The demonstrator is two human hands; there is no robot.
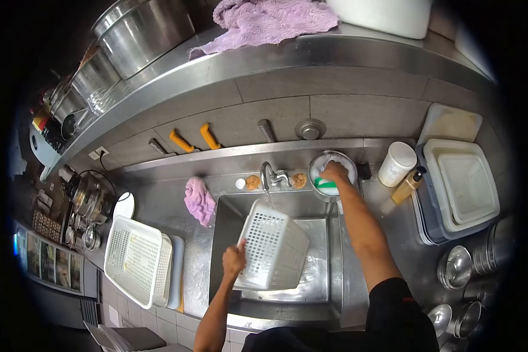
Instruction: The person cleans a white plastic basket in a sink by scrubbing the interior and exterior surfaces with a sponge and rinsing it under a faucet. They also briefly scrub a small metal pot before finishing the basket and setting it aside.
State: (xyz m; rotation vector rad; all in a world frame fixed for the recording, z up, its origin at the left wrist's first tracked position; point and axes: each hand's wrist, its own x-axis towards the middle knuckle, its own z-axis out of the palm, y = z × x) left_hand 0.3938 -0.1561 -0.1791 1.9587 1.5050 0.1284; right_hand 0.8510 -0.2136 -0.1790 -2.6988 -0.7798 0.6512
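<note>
- From where I stand, the right hand [334,172] reaches into a metal bowl [314,166] behind the sink [320,252]'s right corner; suds hide its fingertips, so I cannot tell whether it grips the green thing [325,183] there.
- The left hand [234,261] is curled closed around the basket [270,252]'s left edge, over the sink; some fingers are hard to see.
- Right of the sink, metal bowls [456,267] fade into the dark border.
- The tub [398,164], also right of the sink, has faint print, unreadable from here; a red mark on the black sleeve [393,299] is too small to read.
- The basket is white, rectangular, pierced with small square holes, and sits tilted within the sink, below the faucet [270,175].
</note>
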